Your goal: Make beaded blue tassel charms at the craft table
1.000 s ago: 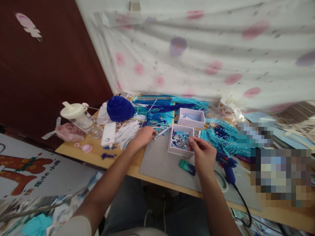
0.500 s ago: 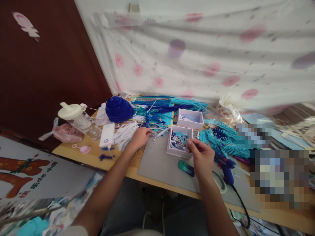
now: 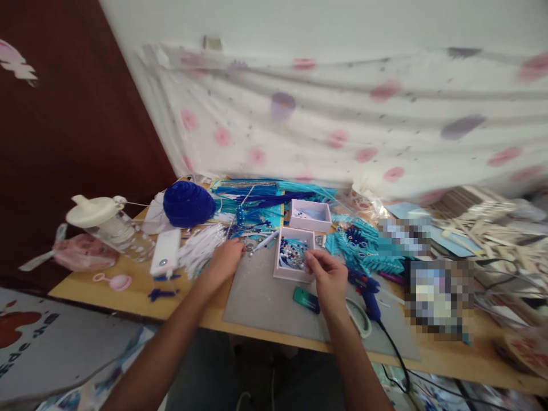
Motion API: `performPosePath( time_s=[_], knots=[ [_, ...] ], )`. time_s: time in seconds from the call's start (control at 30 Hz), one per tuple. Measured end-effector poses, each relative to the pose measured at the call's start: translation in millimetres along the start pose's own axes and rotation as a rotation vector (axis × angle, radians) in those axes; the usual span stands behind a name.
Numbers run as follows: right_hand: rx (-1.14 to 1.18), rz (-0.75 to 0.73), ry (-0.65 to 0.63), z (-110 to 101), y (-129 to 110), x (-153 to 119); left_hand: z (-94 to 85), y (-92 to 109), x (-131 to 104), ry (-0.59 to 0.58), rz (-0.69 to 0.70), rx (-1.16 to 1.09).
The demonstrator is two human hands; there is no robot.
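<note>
My right hand (image 3: 329, 278) is at the right rim of a white box (image 3: 294, 276), its thumb and fingertips pinched together. Whatever sits between them is too small to make out. Loose blue, white and silver beads (image 3: 291, 251) fill that box. My left hand (image 3: 226, 261) is closed beside the white fuzzy stems (image 3: 202, 246), near small silver pieces (image 3: 249, 248); what it grips, if anything, is hidden. A white pen-like stick (image 3: 266, 242) lies between the hand and the box. Behind it stands a strand of blue beads (image 3: 240, 216).
A blue glue gun (image 3: 369, 294) with a black cord lies right, beside a tape ring (image 3: 363, 325) and a green object (image 3: 305, 299) on the grey mat (image 3: 261, 302). Turquoise fuzzy pieces (image 3: 363, 248), a second white box (image 3: 309, 224), a blue coil (image 3: 188, 204) and a bottle (image 3: 122, 231) surround this.
The camera has turned right and up slightly, so the table appears further left and more of its right side shows. Both hands stay closed in nearly the same places.
</note>
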State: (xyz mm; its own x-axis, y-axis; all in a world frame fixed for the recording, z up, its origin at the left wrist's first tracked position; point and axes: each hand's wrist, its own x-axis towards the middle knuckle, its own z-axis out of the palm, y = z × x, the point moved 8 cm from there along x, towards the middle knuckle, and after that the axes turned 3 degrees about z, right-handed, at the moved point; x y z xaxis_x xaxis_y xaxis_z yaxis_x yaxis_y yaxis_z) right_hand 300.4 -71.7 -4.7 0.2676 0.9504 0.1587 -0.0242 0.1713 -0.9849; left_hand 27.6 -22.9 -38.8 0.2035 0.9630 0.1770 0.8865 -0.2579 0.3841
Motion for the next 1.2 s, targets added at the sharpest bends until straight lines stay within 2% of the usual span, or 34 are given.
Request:
performPosePath(
  time_s=[0.2,0.4,0.5,0.7,0.93,1.1,1.2],
  knots=[
    [0.000,0.017,-0.010,-1,2,-3,-18.6,5,8,0.098,-0.003,-0.261],
    [0.036,0.009,-0.012,-1,2,-2,-30.1,6,32,0.142,-0.082,-0.813],
    [0.038,0.004,-0.007,-1,3,-1,-36.0,9,37,0.145,-0.088,-0.938],
    [0.029,0.000,-0.006,0,2,-2,-57.1,29,39,0.069,-0.003,-0.970],
    [0.050,-0.006,-0.007,0,0,-2,-81.6,43,51,0.155,0.090,-0.931],
    [0.040,-0.003,0.001,-1,3,-1,-81.9,40,57,0.167,0.052,-0.999],
    [0.063,0.002,-0.001,0,3,0,-77.7,29,58,0.184,0.033,-1.011]
  ],
)
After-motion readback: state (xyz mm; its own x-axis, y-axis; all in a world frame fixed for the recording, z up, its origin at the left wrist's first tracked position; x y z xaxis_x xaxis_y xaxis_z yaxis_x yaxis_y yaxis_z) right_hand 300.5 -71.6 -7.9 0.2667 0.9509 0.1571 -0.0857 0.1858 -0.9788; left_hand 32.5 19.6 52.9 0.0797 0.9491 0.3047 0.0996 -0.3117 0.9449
